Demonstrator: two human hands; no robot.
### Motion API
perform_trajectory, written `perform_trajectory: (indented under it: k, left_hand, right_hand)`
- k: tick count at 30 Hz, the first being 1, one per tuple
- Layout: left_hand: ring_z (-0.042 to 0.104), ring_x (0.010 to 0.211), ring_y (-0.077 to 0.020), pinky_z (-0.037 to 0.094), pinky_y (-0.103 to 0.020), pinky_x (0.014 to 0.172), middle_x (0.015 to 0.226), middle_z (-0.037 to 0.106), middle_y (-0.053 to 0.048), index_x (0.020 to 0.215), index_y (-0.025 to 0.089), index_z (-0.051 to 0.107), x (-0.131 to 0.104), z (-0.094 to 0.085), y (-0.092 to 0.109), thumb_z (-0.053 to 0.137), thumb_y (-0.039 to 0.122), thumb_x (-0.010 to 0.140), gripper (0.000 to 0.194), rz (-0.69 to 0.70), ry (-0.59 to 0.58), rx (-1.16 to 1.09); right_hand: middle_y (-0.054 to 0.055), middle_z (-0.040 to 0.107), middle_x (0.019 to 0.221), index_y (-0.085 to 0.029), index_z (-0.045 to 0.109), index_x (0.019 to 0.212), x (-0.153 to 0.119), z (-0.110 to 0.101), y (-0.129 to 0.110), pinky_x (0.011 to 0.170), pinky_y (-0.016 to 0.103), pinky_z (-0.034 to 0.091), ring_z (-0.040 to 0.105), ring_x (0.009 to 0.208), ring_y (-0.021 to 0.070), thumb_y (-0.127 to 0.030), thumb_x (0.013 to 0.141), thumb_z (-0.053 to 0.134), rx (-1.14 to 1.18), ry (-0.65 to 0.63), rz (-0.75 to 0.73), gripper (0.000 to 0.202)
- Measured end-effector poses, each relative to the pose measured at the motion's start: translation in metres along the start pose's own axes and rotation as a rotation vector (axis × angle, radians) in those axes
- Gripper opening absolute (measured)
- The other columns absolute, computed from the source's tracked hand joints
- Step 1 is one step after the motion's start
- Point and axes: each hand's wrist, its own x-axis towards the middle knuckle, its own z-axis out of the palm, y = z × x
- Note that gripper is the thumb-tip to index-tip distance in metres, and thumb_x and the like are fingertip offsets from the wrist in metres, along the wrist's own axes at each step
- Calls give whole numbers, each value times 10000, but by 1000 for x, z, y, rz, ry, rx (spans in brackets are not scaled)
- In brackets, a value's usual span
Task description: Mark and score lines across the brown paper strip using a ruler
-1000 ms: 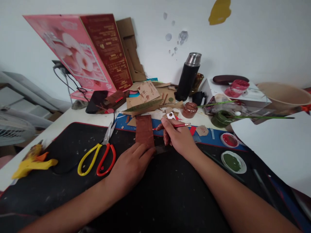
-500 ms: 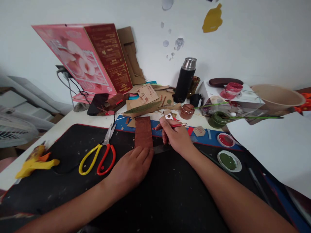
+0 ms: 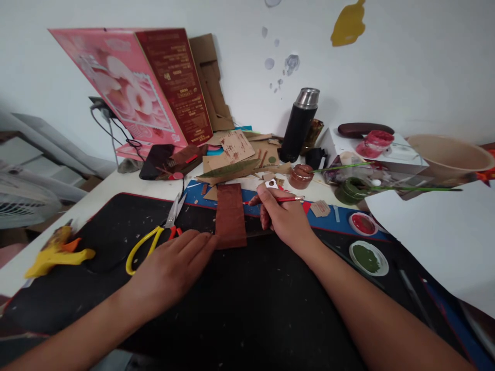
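Note:
A reddish-brown rectangular strip (image 3: 231,214) lies on the black mat (image 3: 270,309), with a thin, see-through straight strip (image 3: 253,235) across its lower part. My left hand (image 3: 174,263) rests palm down to its left, fingers extended side by side and fingertips at the brown strip's edge; the thumb is hidden. Under those fingers, the yellow-and-red-handled scissors (image 3: 170,219) are partly covered. My right hand (image 3: 284,219) grips a slim red pencil or pen (image 3: 290,199), its tip pointing left toward the brown strip. Dark stains mark the right fingers.
A yellow glue gun (image 3: 60,255) lies at left. Behind stand a pink box (image 3: 119,93), cardboard scraps (image 3: 235,147), a black flask (image 3: 297,126) and a brown paint jar (image 3: 300,176). At right are a green jar (image 3: 351,191) and lids of red (image 3: 363,223) and green paint (image 3: 367,258).
My left hand has slid left off the brown strip, uncovering its lower end and covering more of the scissors. My right hand keeps its grip on the red pencil or pen.

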Motion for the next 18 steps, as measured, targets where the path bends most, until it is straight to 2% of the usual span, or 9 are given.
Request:
perform_trajectory:
  k: [4,7,11,18]
  left_hand:
    - [736,980,-249,653,-389,832,1055,758,-104,1333,146,634,-20,-8,-11,510,115,1018,339,-80,91,43]
    - [740,1012,-265,655,-410,860,1084,763,-119,1323,133,646,-28,-6,-10,538,103,1004,338,-103,91,59]
    - [732,1062,-272,652,-410,870,1131,762,-124,1372,149,632,-27,1,-7,511,107,1009,384,-143,64,-15]
    - [737,1041,-263,660,-423,876,1126,762,-126,1283,129,667,-27,10,-10,500,112,1007,323,-171,67,-37]
  right_hand:
    - [-54,541,479,-212,738,851,0,3,1,431,254,351,515,415,103,-540,1040,516,24,-15,7,439]
    - [-56,539,477,-214,738,860,0,4,4,434,254,360,513,412,105,-536,1032,524,22,-16,22,423]
    - [-53,541,490,-213,747,876,0,2,6,439,257,353,522,422,107,-568,1031,515,-7,-7,10,451]
    - [-43,562,490,-212,756,881,-2,-1,3,453,260,362,534,434,113,-564,1043,510,-73,-2,-33,459]
